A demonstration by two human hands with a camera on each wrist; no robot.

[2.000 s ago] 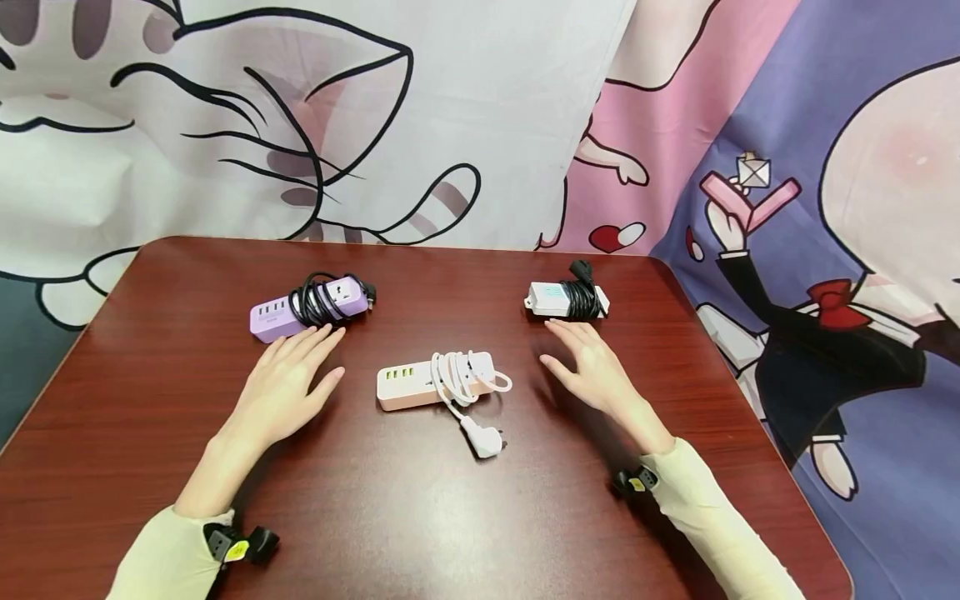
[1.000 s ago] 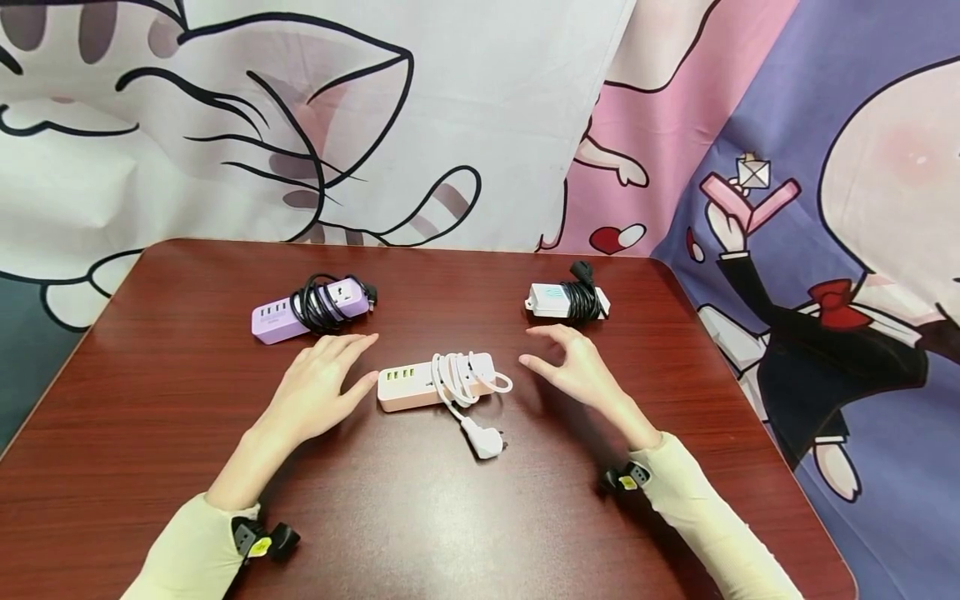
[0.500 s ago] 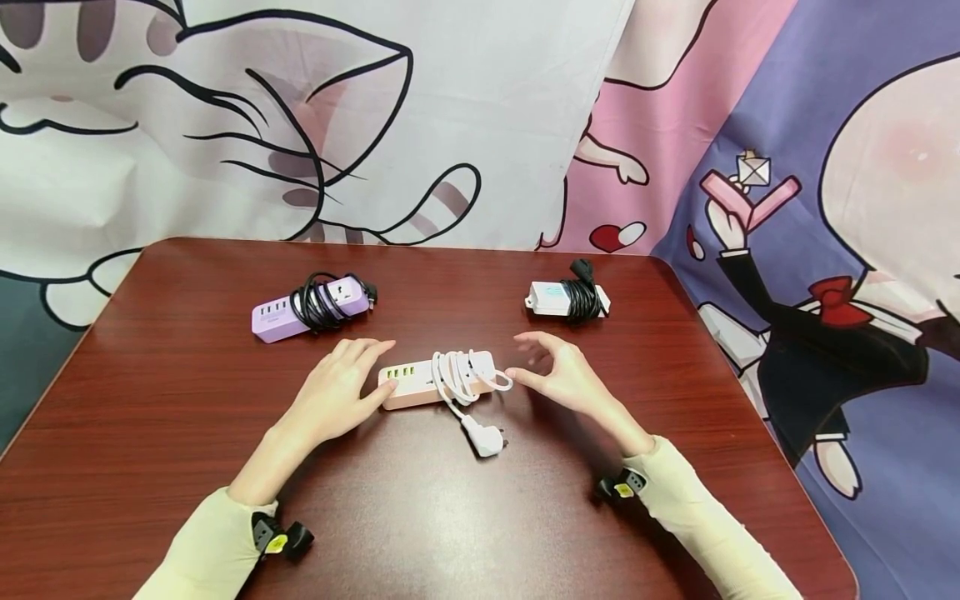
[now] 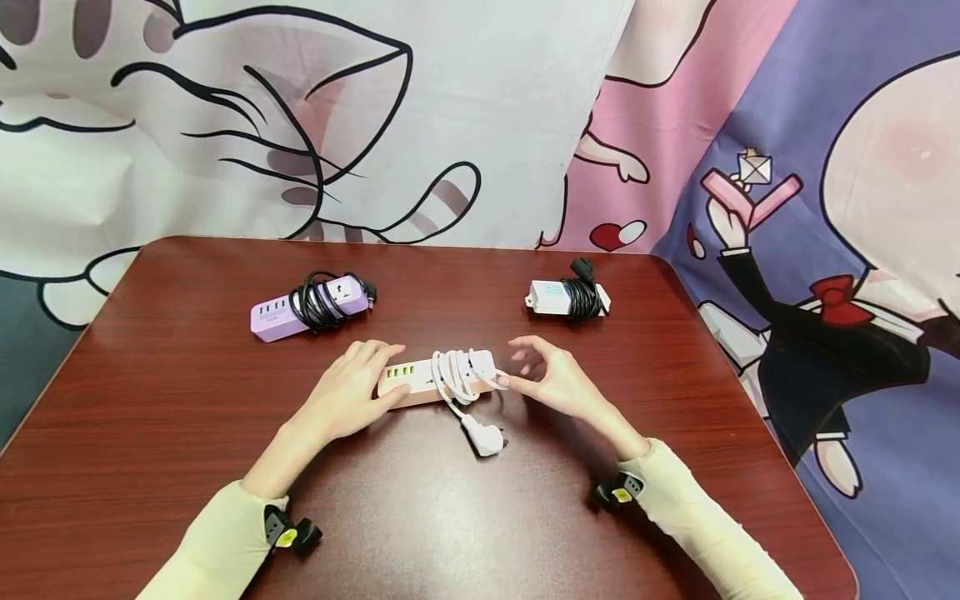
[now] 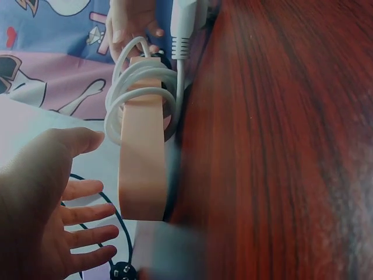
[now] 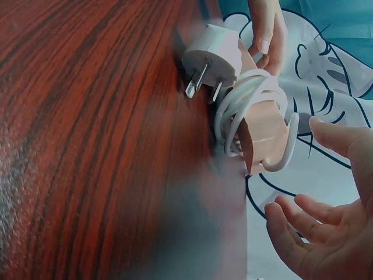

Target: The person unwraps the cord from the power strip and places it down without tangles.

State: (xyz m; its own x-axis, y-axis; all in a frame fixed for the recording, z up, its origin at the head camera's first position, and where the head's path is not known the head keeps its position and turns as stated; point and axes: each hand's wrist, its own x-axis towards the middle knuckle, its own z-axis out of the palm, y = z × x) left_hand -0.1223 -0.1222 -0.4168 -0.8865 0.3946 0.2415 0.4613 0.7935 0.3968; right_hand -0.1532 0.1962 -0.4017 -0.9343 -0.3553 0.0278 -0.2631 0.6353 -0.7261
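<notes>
A pink-and-white power strip point(image 4: 408, 381) lies mid-table with its white cord point(image 4: 453, 375) wound round it and the white plug point(image 4: 483, 438) lying loose in front. My left hand point(image 4: 348, 392) rests with straight fingers on the strip's left end; the left wrist view shows that hand point(image 5: 46, 216) spread beside the strip point(image 5: 143, 169). My right hand point(image 4: 551, 379) hovers at the strip's right end, its thumb tip at the cord's loop. In the right wrist view my right hand point(image 6: 326, 233) is relaxed just short of the strip point(image 6: 262, 128) and plug point(image 6: 213, 55).
A purple power strip point(image 4: 307, 308) wrapped in black cord lies at the back left of the dark red table point(image 4: 150, 417). A small white strip point(image 4: 562, 298) with black cord lies at the back right. Cartoon-printed cloth point(image 4: 465, 117) hangs behind.
Both hands have moved inward from the table's sides to the two ends of the pink-and-white strip. The left fingers now lie on its left end; the strip has not moved.
</notes>
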